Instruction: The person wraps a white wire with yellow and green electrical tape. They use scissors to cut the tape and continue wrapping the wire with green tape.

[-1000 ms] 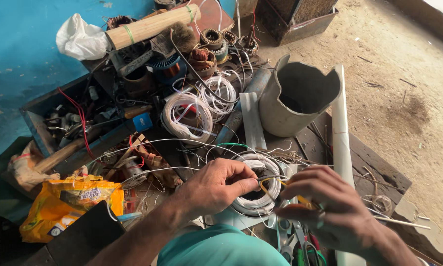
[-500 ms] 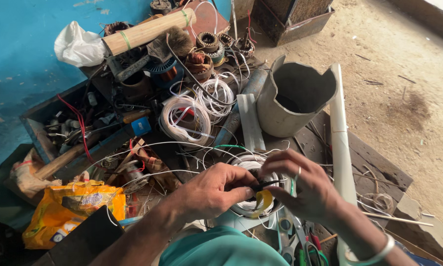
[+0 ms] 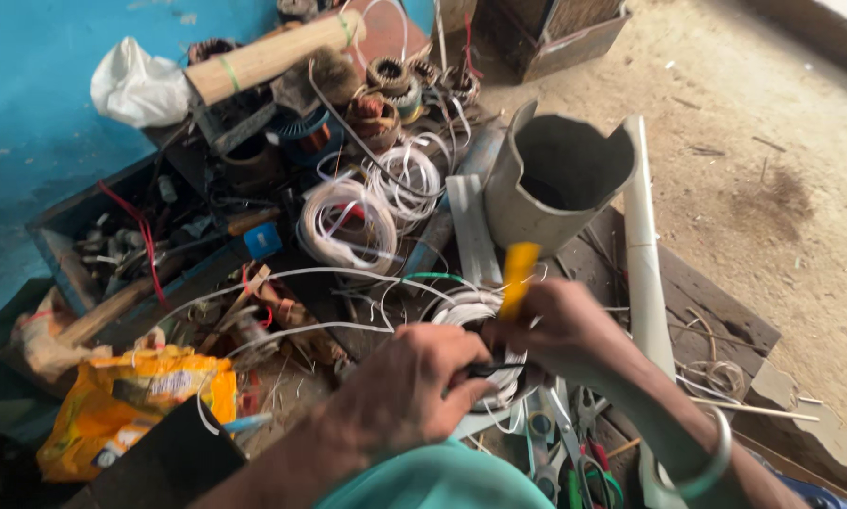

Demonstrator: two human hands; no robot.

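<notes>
Snack bag (image 3: 127,401), crinkled yellow-orange with a printed label, lies at eight o'clock; a white plastic bag (image 3: 139,87) sits at eleven. Left hand (image 3: 400,396) is clenched on something dark over the white wire coil (image 3: 475,316) at centre. Right hand (image 3: 560,330) grips a yellow-handled tool (image 3: 519,275) at the same spot. Judging by this, the coil is being worked with the tool; the next move needs a steady hold.

Right of the grey open-topped metal cylinder (image 3: 557,179) lies bare sandy floor (image 3: 763,141), open passage. Left of it, white wire coils (image 3: 348,221) and rusty motor parts (image 3: 386,90) crowd together.
</notes>
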